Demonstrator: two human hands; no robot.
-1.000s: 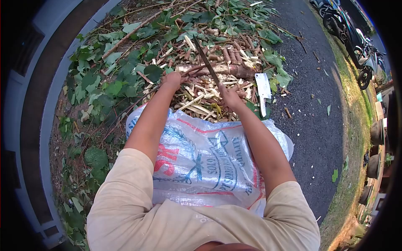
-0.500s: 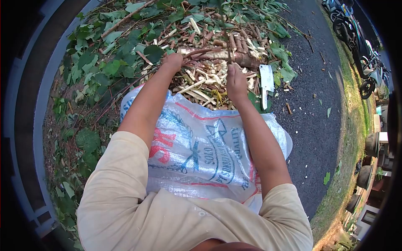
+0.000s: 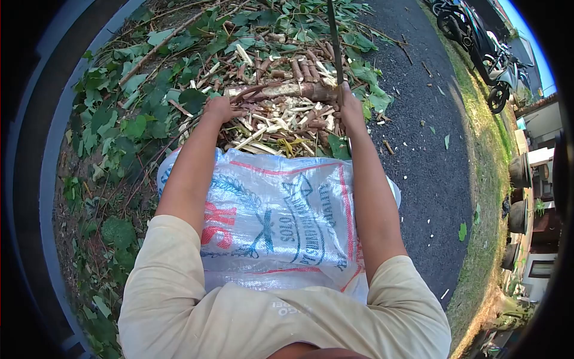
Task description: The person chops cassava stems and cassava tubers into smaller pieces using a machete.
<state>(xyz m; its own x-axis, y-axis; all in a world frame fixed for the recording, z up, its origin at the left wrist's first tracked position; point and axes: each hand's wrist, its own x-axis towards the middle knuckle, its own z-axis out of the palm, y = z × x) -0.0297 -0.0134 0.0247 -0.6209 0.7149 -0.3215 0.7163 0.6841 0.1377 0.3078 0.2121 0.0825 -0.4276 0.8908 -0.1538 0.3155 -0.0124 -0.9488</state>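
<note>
The log [image 3: 302, 90] lies crosswise among wood chips [image 3: 287, 118], its right end beside the right hand [image 3: 351, 110], whose grip is wrapped round a long blade [image 3: 336, 45] pointing away, handle mostly hidden, tip cut off above. Thin stems [image 3: 250, 91] curve from the left hand [image 3: 220, 110] over the log's left end; whether its fingers pinch them I cannot tell.

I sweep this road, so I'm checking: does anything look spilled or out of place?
Slightly: a short brown stick piece and a green leaf lie on the dark pavement, apart from the pile of chopped wood, so they look strayed. Nothing looks clearly damaged.
</note>
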